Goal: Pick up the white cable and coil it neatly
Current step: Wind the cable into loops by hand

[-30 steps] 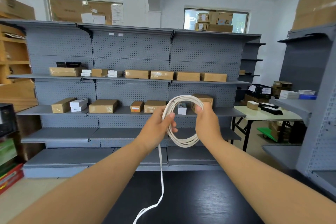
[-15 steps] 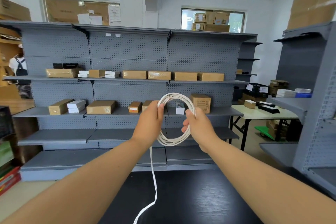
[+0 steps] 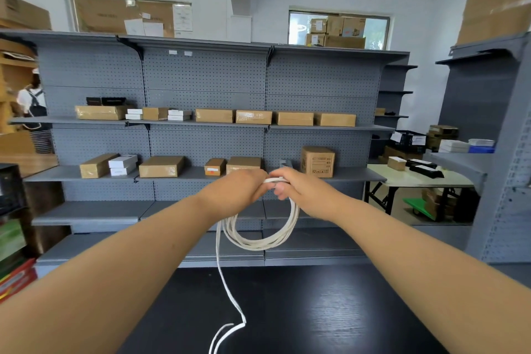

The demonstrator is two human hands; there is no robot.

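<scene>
The white cable (image 3: 260, 241) hangs as a coil of several loops below my two hands, held out in front of me. My left hand (image 3: 240, 191) grips the top of the coil from the left. My right hand (image 3: 301, 192) grips the same top part from the right, fingers curled round the strands. The two hands touch each other there. A loose tail of the cable runs down from the coil's left side to the black table (image 3: 316, 310), where it bends and leaves the view at the bottom.
A long grey pegboard shelf unit (image 3: 207, 80) with brown and white boxes stands behind the table. At the right are a pale folding table (image 3: 416, 178) with boxes and another grey shelf (image 3: 494, 152). A person (image 3: 36, 112) stands far left.
My hands have come together at the top of the coil, which now hangs below them instead of standing between them. More tail lies on the table.
</scene>
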